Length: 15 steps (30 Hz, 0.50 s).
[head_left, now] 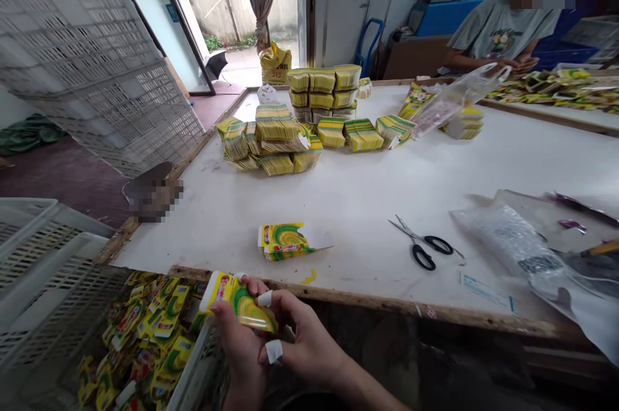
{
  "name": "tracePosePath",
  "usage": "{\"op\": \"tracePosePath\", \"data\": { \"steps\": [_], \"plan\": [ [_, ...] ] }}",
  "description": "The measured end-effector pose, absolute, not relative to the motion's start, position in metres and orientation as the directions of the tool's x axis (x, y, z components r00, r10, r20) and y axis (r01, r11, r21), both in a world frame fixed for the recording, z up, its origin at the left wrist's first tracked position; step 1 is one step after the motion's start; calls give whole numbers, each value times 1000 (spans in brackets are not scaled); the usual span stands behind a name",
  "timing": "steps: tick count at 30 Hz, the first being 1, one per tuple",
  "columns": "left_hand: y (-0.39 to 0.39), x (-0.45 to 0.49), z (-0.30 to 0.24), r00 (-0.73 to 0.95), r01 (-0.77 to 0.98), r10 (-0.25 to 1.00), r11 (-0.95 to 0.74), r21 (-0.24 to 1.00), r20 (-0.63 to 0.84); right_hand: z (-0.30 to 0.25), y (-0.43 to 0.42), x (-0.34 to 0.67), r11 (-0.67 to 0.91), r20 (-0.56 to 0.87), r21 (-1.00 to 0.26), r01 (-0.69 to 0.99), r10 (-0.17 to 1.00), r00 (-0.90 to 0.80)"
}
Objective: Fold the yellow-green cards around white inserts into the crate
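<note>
A small yellow and green printed carton (254, 309) is held tilted in front of the table's near edge. My left hand (239, 350) is closed around its lower side, with the thumb at the white end. My right hand (302, 330) is closed at the carton's other end, partly hiding it. White tape wraps its thumb and a finger. Beyond my hands, another carton (285, 240) of the same print lies on the white table (348, 198) with its right end flap open.
Stacks of flat yellow cartons (278, 124) stand toward the back. Black-handled scissors (420, 243) and bubble wrap (512, 237) lie to the right. Below left, a crate (188, 359) holds many filled-looking packs (159, 314). A person (503, 30) sits at the far right.
</note>
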<state>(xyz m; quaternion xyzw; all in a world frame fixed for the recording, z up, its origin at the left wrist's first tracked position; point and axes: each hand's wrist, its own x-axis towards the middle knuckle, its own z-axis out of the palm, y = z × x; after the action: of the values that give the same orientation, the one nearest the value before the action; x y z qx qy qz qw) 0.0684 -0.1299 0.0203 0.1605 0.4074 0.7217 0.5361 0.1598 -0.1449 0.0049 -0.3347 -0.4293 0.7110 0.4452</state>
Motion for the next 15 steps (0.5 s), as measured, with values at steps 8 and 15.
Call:
{"op": "tracePosePath", "data": {
  "steps": [8,15],
  "plan": [
    [-131,62,-8,-448,-457,871,-27,889,-203,-1,-118,187,-61,-36,-986,-155,986,-163],
    [-125,4,15,179,-331,969,224,917,-172,18,-106,234,533,403,-791,302,824,-398]
  ]
}}
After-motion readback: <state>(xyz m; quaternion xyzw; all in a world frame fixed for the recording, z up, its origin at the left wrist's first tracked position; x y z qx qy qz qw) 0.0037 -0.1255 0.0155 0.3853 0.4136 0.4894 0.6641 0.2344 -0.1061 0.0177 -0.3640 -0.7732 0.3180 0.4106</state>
